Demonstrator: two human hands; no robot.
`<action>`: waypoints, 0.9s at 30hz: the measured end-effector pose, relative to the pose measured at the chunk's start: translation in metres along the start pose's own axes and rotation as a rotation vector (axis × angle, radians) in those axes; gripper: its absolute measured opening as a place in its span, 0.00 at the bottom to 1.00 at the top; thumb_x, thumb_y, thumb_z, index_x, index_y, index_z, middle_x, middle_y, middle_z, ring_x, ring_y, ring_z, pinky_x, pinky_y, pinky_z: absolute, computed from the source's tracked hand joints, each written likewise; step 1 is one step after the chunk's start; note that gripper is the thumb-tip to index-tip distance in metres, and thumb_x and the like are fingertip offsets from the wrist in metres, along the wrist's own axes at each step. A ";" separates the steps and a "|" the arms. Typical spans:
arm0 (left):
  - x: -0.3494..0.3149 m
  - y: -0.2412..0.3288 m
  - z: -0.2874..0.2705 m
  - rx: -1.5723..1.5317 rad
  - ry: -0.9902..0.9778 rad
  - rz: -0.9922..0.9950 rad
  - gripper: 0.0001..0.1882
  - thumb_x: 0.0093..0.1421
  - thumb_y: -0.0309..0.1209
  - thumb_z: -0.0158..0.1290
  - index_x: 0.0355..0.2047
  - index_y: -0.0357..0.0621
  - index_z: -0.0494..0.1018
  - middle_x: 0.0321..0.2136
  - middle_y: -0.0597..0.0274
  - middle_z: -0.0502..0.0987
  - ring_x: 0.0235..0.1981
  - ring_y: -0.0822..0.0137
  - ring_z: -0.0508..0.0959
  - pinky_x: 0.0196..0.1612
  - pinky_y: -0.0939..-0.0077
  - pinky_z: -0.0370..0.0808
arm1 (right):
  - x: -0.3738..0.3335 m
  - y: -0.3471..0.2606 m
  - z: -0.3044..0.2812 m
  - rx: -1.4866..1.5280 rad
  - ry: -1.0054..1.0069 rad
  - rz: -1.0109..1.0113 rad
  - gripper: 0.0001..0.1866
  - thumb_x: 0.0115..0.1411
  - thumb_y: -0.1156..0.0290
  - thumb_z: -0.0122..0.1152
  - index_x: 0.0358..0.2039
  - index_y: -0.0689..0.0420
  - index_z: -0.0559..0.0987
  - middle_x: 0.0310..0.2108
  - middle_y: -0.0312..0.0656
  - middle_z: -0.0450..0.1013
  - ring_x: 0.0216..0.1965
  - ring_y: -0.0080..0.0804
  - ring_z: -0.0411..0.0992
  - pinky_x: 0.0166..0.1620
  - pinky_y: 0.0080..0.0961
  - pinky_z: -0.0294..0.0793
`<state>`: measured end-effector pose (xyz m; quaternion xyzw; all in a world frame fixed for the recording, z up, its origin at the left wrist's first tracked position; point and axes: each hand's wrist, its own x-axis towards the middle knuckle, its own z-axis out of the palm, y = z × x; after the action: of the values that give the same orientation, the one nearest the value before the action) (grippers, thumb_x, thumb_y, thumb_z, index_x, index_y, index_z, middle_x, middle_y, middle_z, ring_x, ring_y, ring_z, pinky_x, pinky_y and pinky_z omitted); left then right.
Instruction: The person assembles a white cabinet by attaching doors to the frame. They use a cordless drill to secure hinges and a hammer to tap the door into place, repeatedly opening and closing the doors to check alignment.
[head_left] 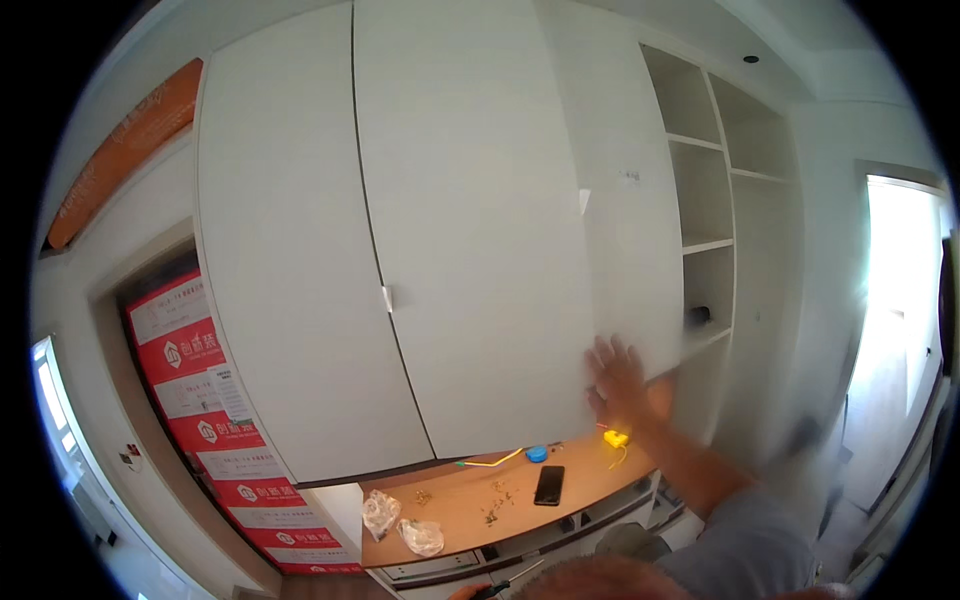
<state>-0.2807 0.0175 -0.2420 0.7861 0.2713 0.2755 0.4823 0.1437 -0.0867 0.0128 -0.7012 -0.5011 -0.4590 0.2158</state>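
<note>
My right hand (622,382) is open, its fingers spread and its palm toward the lower right part of a tall white cabinet door (630,260); it looks to be touching the panel. Only a bit of my left hand (466,592) shows at the bottom edge, closed round the dark handle of a screwdriver (494,589), whose thin shaft points up to the right. Two more white doors, a middle one (470,240) and a left one (280,250), stand closed with a narrow dark gap between them. A small white tab (388,298) sits at that gap.
Below the doors, a wooden counter (460,510) holds clear plastic bags (421,537), scattered small hardware (495,500), a black phone (548,486), a round blue object (537,454) and a yellow one (615,438). Open shelves (705,190) stand right. Red-and-white wrapping (215,420) covers a panel at left.
</note>
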 end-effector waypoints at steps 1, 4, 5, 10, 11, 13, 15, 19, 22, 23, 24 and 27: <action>0.008 -0.004 0.005 0.009 -0.019 0.005 0.17 0.63 0.31 0.59 0.53 0.44 0.79 0.40 0.53 0.81 0.42 0.57 0.80 0.46 0.65 0.77 | 0.002 0.008 0.010 -0.027 -0.012 0.029 0.39 0.63 0.62 0.62 0.73 0.52 0.60 0.77 0.48 0.47 0.77 0.55 0.43 0.73 0.61 0.44; 0.015 -0.010 0.001 0.039 -0.019 0.006 0.18 0.63 0.32 0.60 0.52 0.43 0.79 0.40 0.52 0.82 0.43 0.57 0.81 0.46 0.64 0.77 | 0.024 0.002 0.038 -0.055 -0.031 0.057 0.38 0.65 0.61 0.60 0.73 0.50 0.59 0.77 0.44 0.47 0.77 0.52 0.42 0.74 0.62 0.41; 0.020 -0.015 0.003 0.048 -0.025 0.011 0.18 0.62 0.32 0.60 0.52 0.43 0.79 0.40 0.52 0.82 0.43 0.56 0.81 0.47 0.64 0.77 | 0.029 0.003 0.046 -0.070 -0.038 0.060 0.38 0.65 0.61 0.60 0.74 0.51 0.59 0.77 0.44 0.47 0.77 0.52 0.42 0.74 0.62 0.40; 0.037 -0.041 0.003 0.087 -0.039 0.021 0.19 0.61 0.34 0.62 0.52 0.43 0.80 0.40 0.50 0.82 0.43 0.55 0.81 0.47 0.64 0.78 | 0.039 0.003 0.071 -0.039 -0.011 0.021 0.40 0.65 0.61 0.59 0.74 0.54 0.57 0.77 0.43 0.46 0.77 0.51 0.43 0.74 0.60 0.40; 0.041 -0.050 0.004 0.093 -0.044 0.022 0.19 0.60 0.34 0.62 0.52 0.43 0.80 0.40 0.50 0.82 0.43 0.54 0.82 0.47 0.64 0.78 | 0.039 0.003 0.076 -0.035 -0.008 0.023 0.41 0.64 0.61 0.59 0.74 0.54 0.56 0.77 0.44 0.46 0.77 0.51 0.43 0.74 0.60 0.40; 0.046 -0.067 0.004 0.114 -0.056 0.025 0.20 0.60 0.34 0.63 0.52 0.43 0.80 0.41 0.49 0.82 0.43 0.54 0.82 0.48 0.63 0.78 | 0.039 0.001 0.082 -0.018 0.008 0.019 0.42 0.63 0.60 0.60 0.74 0.56 0.56 0.77 0.45 0.46 0.77 0.51 0.43 0.74 0.59 0.41; 0.053 -0.085 0.003 0.134 -0.064 0.040 0.20 0.59 0.35 0.64 0.51 0.43 0.80 0.41 0.49 0.82 0.43 0.53 0.82 0.48 0.63 0.78 | 0.038 0.001 0.086 0.015 0.034 0.018 0.43 0.63 0.59 0.60 0.74 0.58 0.56 0.77 0.48 0.46 0.77 0.52 0.44 0.74 0.59 0.42; 0.038 -0.147 -0.020 0.208 -0.129 0.058 0.21 0.58 0.36 0.65 0.51 0.43 0.80 0.41 0.47 0.83 0.44 0.52 0.83 0.48 0.63 0.78 | 0.011 0.014 0.136 -0.025 0.038 0.117 0.43 0.62 0.58 0.60 0.73 0.62 0.55 0.76 0.53 0.47 0.76 0.55 0.44 0.74 0.59 0.44; 0.023 -0.075 -0.017 0.240 -0.113 0.119 0.21 0.57 0.32 0.66 0.51 0.44 0.81 0.40 0.50 0.82 0.43 0.52 0.82 0.48 0.63 0.78 | -0.028 0.007 0.108 0.059 -0.029 0.141 0.44 0.61 0.58 0.63 0.72 0.62 0.57 0.75 0.54 0.49 0.75 0.57 0.47 0.73 0.60 0.49; 0.018 -0.049 -0.017 0.214 -0.105 0.094 0.20 0.57 0.30 0.66 0.51 0.44 0.81 0.40 0.51 0.82 0.42 0.53 0.82 0.48 0.63 0.78 | -0.034 0.002 0.103 0.101 -0.003 0.114 0.43 0.61 0.58 0.62 0.72 0.62 0.57 0.75 0.54 0.49 0.75 0.58 0.48 0.72 0.60 0.50; 0.009 -0.043 -0.017 0.191 -0.085 0.070 0.20 0.57 0.29 0.66 0.51 0.44 0.81 0.40 0.51 0.81 0.42 0.53 0.82 0.48 0.64 0.78 | -0.037 -0.007 0.100 0.134 -0.010 0.090 0.43 0.62 0.58 0.61 0.72 0.62 0.56 0.75 0.54 0.49 0.75 0.58 0.48 0.73 0.59 0.49; -0.004 -0.046 -0.019 0.134 -0.024 0.017 0.20 0.56 0.28 0.67 0.51 0.44 0.81 0.39 0.52 0.81 0.42 0.54 0.82 0.47 0.66 0.77 | -0.044 -0.021 0.109 0.223 -0.013 0.078 0.42 0.65 0.56 0.57 0.73 0.62 0.55 0.76 0.54 0.48 0.76 0.56 0.47 0.74 0.58 0.47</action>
<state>-0.3038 0.0438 -0.2770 0.8222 0.2767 0.2512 0.4294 0.1679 -0.0174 -0.0817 -0.6946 -0.5228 -0.3872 0.3071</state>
